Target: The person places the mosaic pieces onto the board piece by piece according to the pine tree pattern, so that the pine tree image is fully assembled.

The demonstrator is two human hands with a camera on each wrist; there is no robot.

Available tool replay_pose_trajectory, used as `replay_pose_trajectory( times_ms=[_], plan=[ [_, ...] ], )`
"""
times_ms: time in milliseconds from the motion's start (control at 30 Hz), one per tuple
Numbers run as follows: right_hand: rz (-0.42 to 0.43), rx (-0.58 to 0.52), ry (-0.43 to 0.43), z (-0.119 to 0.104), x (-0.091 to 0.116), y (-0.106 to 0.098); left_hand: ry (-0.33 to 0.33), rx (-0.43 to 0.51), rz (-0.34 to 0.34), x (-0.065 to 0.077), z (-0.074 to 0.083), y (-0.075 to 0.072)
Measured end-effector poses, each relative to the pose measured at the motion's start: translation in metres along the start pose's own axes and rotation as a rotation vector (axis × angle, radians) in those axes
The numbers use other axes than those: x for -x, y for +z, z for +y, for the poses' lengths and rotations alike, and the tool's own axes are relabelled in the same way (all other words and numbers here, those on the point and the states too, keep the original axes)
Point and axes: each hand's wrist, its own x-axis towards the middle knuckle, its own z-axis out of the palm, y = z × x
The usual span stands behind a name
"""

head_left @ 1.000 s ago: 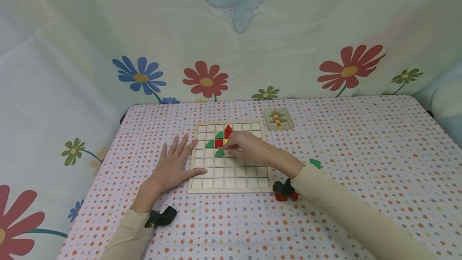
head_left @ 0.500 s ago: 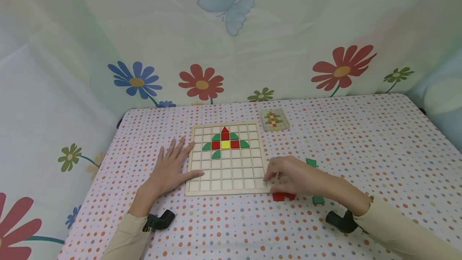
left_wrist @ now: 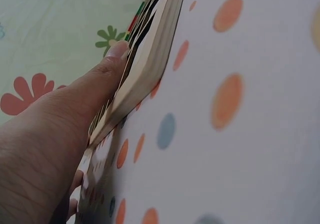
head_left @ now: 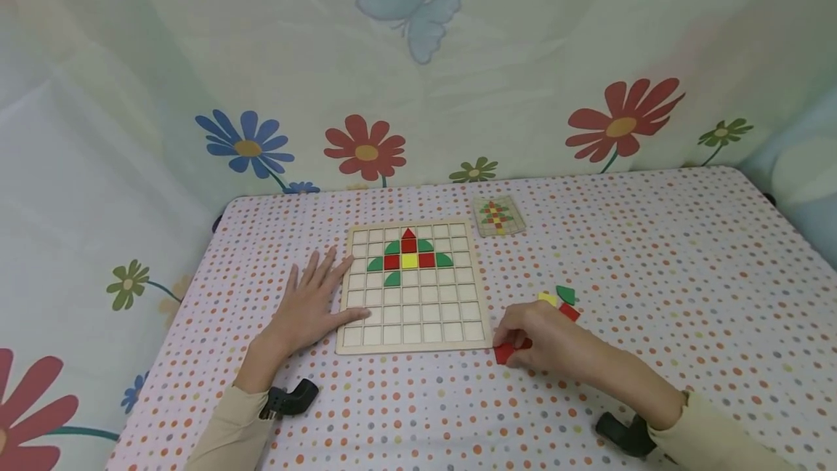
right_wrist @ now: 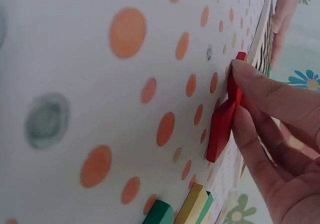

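Observation:
A pale wooden grid board (head_left: pixel 413 348) lies on the table, with flat red, green and yellow pieces set in its upper squares. My left hand (head_left: pixel 312 304) lies spread at the board's left side, its thumb over the edge squares. Just off the board's lower right corner, my right hand (head_left: pixel 539 333) has thumb and fingers curled at a red tile (head_left: pixel 502 354). The right wrist view shows two red pieces touching, the fingertips pinching at the upper red tile (right_wrist: pixel 241 57) and one finger against the lower red tile (right_wrist: pixel 220 134).
Beyond the right hand lie a loose yellow tile (head_left: pixel 547 299), a green piece (head_left: pixel 566 294) and another red tile (head_left: pixel 570 311). A pattern card (head_left: pixel 516 227) with a tree picture rests behind the board's right corner. Dotted cloth (head_left: pixel 686 260) covers the table; a flowered curtain (head_left: pixel 523 93) hangs behind.
The right hand has left the board and moved right and nearer, down to the red tiles. Pieces on the board's right side now show. The left hand stays in place.

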Motion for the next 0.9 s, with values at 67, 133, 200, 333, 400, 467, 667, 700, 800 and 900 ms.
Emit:
replay_pose_trajectory(
  times_ms=[67, 133, 200, 333, 400, 467, 667, 700, 800, 900],
  plan=[
    [0.02, -0.015, 0.013, 0.0, 0.001, 0.0, 0.003, 0.001, -0.001, -0.002, 0.002, 0.0],
    [0.03, -0.017, 0.019, 0.001, 0.002, -0.001, 0.004, -0.001, -0.004, -0.004, 0.003, -0.001],
    [0.035, -0.019, 0.028, 0.001, 0.001, -0.002, 0.006, -0.001, -0.008, -0.006, 0.005, -0.001],
    [0.033, -0.008, 0.059, 0.0, 0.001, -0.003, 0.012, -0.002, -0.006, -0.009, 0.006, -0.001],
    [0.029, -0.007, 0.093, -0.001, 0.001, -0.003, 0.013, -0.001, -0.003, -0.009, 0.006, -0.001],
    [0.032, -0.004, 0.121, -0.001, 0.001, -0.003, 0.014, 0.003, 0.001, -0.01, 0.006, 0.0],
    [0.038, -0.045, 0.115, -0.004, 0.004, 0.003, 0.007, -0.004, -0.002, -0.004, 0.001, 0.002],
    [0.034, -0.051, 0.103, -0.005, 0.004, 0.004, 0.002, -0.01, -0.003, -0.002, 0.0, 0.002],
    [0.028, -0.058, 0.059, -0.006, 0.005, 0.006, -0.004, -0.014, 0.002, 0.0, -0.002, 0.002],
    [0.02, -0.102, 0.022, -0.006, 0.007, 0.004, 0.003, -0.004, 0.01, 0.0, -0.001, 0.003]
  ],
)
